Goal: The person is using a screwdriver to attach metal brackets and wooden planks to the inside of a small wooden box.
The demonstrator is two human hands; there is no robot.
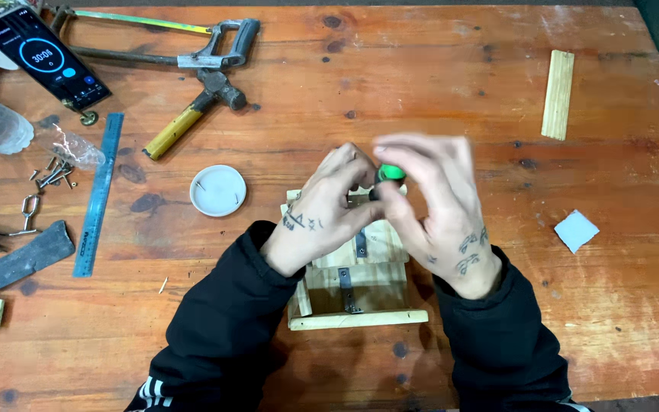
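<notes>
Green-capped tool handle (pixel 392 175) is sitting between both hands, just above a small wooden frame (pixel 356 286) that is lying on the table (pixel 421 91) near its front edge. Right hand (pixel 440 210) is wrapping over the handle, its fingers (pixel 413 152) curling together around the green top — motion blur is softening them. Left hand (pixel 326 210) is meeting it from the other side, fingers bunching together at the handle's base, though whether they are pinching it or something smaller I cannot tell. Dark metal brackets (pixel 350 290) are showing on the frame below the wrists. Just left of the frame a white round lid (pixel 218 190) is lying with a nail or two in it. Farther left are lying a blue ruler (pixel 99 194), a yellow-handled hammer (pixel 192 114) and a hacksaw (pixel 169 42), with a phone (pixel 43 57) at the far corner — its screen lit. Loose nails (pixel 55 174) are scattered beside a clear bag. On the right, well apart, a thin wooden strip (pixel 557 94) and a pale square scrap (pixel 576 230) are resting.
</notes>
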